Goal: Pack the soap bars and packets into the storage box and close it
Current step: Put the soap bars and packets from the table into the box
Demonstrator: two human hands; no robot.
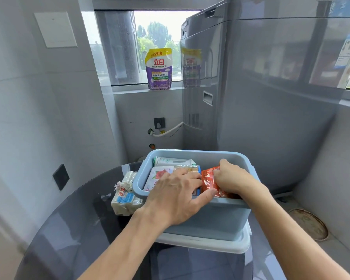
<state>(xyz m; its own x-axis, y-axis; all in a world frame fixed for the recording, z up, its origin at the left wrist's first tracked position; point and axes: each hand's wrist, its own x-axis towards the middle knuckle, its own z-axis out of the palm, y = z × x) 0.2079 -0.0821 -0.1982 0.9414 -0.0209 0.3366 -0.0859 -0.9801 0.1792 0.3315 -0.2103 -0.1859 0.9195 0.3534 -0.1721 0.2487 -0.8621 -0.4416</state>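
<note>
Glass table (73, 229) first: the round dark top carries everything we work with, and the blue storage box (208, 217) sits toward its far right edge, resting on what looks like its own pale lid (206, 242) (we will need to free that lid before closing). Inside the box, a white packet (170, 161) lies along the far wall, a floral soap box (160, 174) against the left wall, and a blue-edged pack (187, 169) stands in the middle. Our right hand (233, 178) grips the orange packet (209, 181) at the right end, fingers curled round its top edge. Our left hand (177, 196) reaches over the near rim, fingers fairly straight on the middle items, thumb against the orange packet.

We judge the step to be seating that packet. Best to hold the neighbours aside with the left hand and slide the packet down on edge, not crumple it. Wrapped soap bars (125, 196) wait outside, touching the box's left wall near the table's far edge, so we should keep a gap for them.
</note>
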